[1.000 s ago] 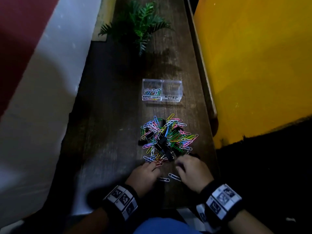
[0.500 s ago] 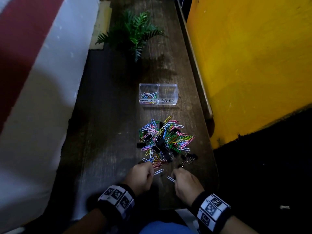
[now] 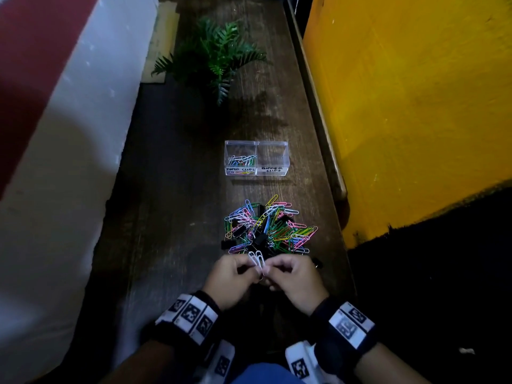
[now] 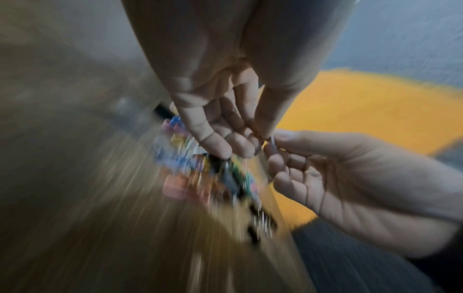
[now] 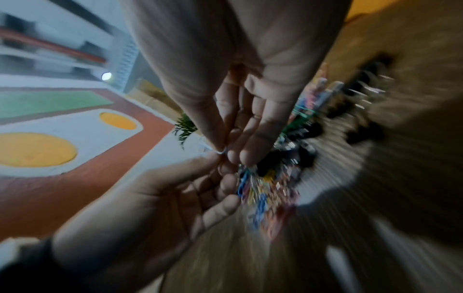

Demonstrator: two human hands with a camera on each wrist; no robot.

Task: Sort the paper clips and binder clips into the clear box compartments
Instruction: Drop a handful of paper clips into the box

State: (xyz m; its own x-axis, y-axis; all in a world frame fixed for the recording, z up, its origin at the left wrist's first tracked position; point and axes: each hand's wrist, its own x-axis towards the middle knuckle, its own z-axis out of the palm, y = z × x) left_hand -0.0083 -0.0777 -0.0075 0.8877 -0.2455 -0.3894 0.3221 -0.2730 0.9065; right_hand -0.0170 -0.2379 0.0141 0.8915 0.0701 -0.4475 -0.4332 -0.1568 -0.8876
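Both hands have lifted off the bench [image 3: 177, 217] since the earlier frame and met above the near edge of the pile [image 3: 270, 230], with white clips [image 3: 257, 259] now between them; earlier they lay flat by 2 loose clips.

Bench: dark wood, long, running away from the viewer.
Wall [image 3: 415, 106]: yellow, along the right.
Plant [image 3: 219, 56]: green fern, far end of bench.
Pile: coloured paper clips mixed with black binder clips, between box and hands.
Box [image 3: 256, 157]: clear, 2 compartments, beyond the pile. Left label reads "PAPER CLIPS" and holds several coloured clips; right label reads "BINDER CLIPS", contents hard to make out.
Left hand [image 3: 231, 275]: fingers curled, thumb and fingertips pinching the white clips.
Right hand [image 3: 293, 275]: fingers curled, pinching the same clips from the other side.
White clips: at least 2, upright, tips above the fingers; lower ends hidden.
Wrist views: heavily blurred; pile only a smear of colour.
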